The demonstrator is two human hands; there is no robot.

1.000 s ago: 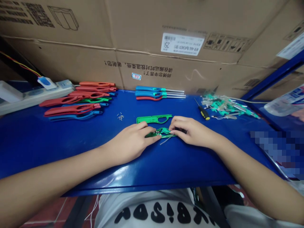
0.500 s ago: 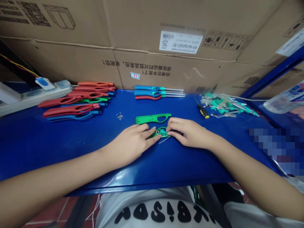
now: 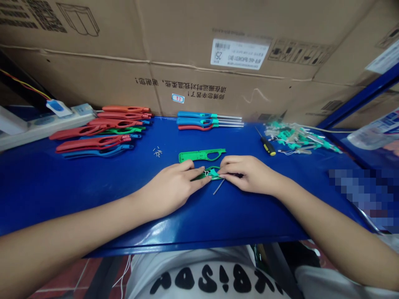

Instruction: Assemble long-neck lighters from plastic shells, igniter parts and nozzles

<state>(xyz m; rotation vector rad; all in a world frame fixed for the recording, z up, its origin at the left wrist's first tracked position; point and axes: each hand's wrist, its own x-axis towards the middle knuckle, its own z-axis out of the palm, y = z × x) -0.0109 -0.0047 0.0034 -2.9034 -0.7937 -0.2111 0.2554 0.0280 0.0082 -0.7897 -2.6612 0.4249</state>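
Observation:
A green lighter half-shell [image 3: 208, 173] with a small white wire inside lies on the blue table [image 3: 93, 182] between my hands. My left hand [image 3: 174, 187] rests on its left end, fingers pressed down on it. My right hand [image 3: 249, 174] pinches its right end with closed fingers. A thin metal tube [image 3: 218, 187] sticks out below the shell on the table. A second green half-shell [image 3: 202, 155] lies just behind, apart from both hands.
Red, green and blue handle shells [image 3: 102, 133] are piled at back left. Several finished lighters [image 3: 208, 121] lie at the back centre. A yellow-black screwdriver [image 3: 265, 143], teal inner parts [image 3: 296, 137], small pins [image 3: 158, 152], a power strip [image 3: 43, 122] and cardboard boxes [image 3: 199, 54] surround them.
The metal tube has swung from lying flat under the shell to pointing down toward me. My right fingers shifted slightly left on the shell.

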